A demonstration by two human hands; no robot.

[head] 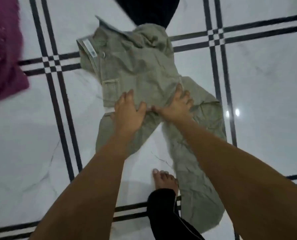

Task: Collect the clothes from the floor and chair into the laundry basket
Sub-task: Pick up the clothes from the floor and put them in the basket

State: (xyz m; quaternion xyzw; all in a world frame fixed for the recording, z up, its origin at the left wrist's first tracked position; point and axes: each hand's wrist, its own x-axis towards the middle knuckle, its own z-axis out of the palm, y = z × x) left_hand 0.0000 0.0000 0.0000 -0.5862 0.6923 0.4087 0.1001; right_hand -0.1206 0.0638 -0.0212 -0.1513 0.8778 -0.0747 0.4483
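Trousers [140, 73], olive, lay crumpled on floor [265, 84], frame centre; long axis ran upper left to lower right. Left hand [127, 115] & right hand [175, 108] side by side mid-garment, fingers [128, 96] spread, pressing cloth, not yet gripping. Basket not in view.

Both arms stretched down; left hand [127, 110] and right hand [176, 105] side by side, fingers spread.

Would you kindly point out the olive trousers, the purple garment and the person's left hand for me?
olive trousers [135, 66]: head view, on the seat area below the waistband.
purple garment [4, 54]: head view, on its middle, at the picture's left edge.
left hand [127, 110]: head view, on the back of the hand.
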